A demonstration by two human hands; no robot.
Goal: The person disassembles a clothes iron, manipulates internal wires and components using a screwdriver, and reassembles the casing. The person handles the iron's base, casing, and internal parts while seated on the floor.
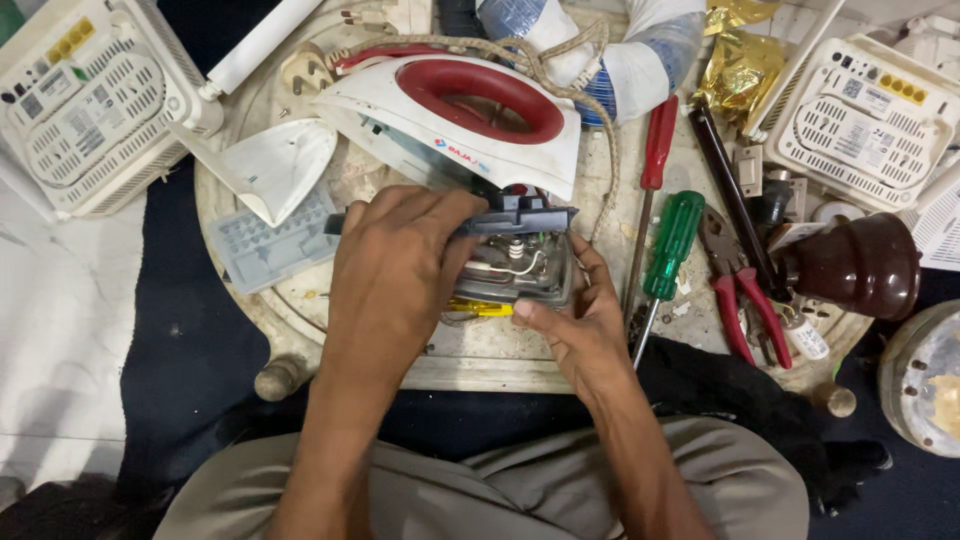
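Observation:
A dismantled clothes iron lies on a worn round wooden board (480,355). Its white and red top cover (450,115) rests at the back, with a braided cord (560,60) looping behind it. My left hand (395,265) lies over the metal iron base (520,270), fingers closed on its dark plastic part (525,215). My right hand (580,320) holds the base's right and near edge, thumb along the front. Wires and a small spring-like part show inside the base. A yellow piece (480,308) sticks out under it.
A red-handled screwdriver (655,150), a green-handled screwdriver (670,245) and red-handled pliers (735,290) lie to the right. A white pointed cover piece (270,165) and a grey plastic tray (270,245) sit left. White vented boxes (90,100) (865,120) flank the board; a brown ceramic piece (860,265) stands right.

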